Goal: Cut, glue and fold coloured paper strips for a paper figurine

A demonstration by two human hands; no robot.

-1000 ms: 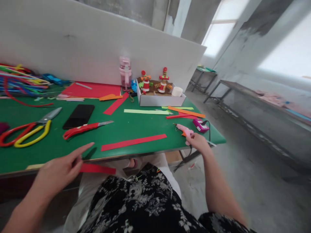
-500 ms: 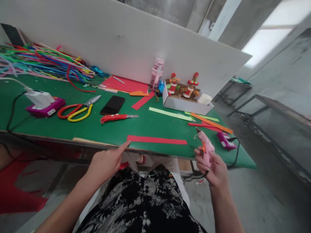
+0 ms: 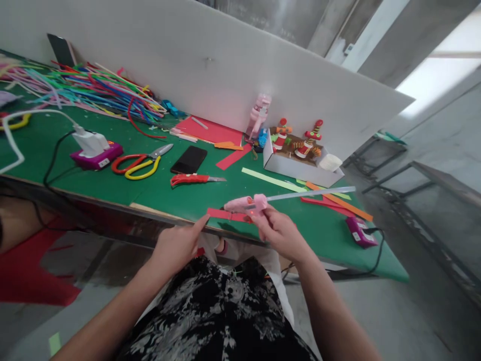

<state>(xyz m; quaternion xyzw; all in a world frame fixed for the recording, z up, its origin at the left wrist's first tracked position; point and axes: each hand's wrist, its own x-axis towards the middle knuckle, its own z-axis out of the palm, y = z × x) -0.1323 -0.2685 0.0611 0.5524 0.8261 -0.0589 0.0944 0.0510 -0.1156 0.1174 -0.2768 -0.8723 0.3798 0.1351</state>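
My right hand (image 3: 280, 233) is closed round a pink glue gun (image 3: 246, 204), held level above the near table edge with its nozzle to the left. A clear glue stick (image 3: 311, 193) juts out of its back to the right. My left hand (image 3: 179, 244) hovers just left of it, index finger stretched toward a red paper strip (image 3: 220, 214) on the green table (image 3: 169, 193). The other fingers are curled, and a red paper scrap (image 3: 201, 251) shows just beneath them.
Red-and-yellow scissors (image 3: 141, 164), a black phone (image 3: 189, 159) and a red utility knife (image 3: 191, 179) lie mid-table. A white box with small figures (image 3: 300, 169), coloured paper strips (image 3: 270, 179), a pink bottle (image 3: 259, 115), pipe cleaners (image 3: 86, 90), purple power strips (image 3: 95, 156) (image 3: 361, 234) and a white backboard (image 3: 225, 65) surround them.
My right hand lifted the glue gun off the right of the table and brought it left, turned level. The left hand stayed near the table edge. The view swung left.
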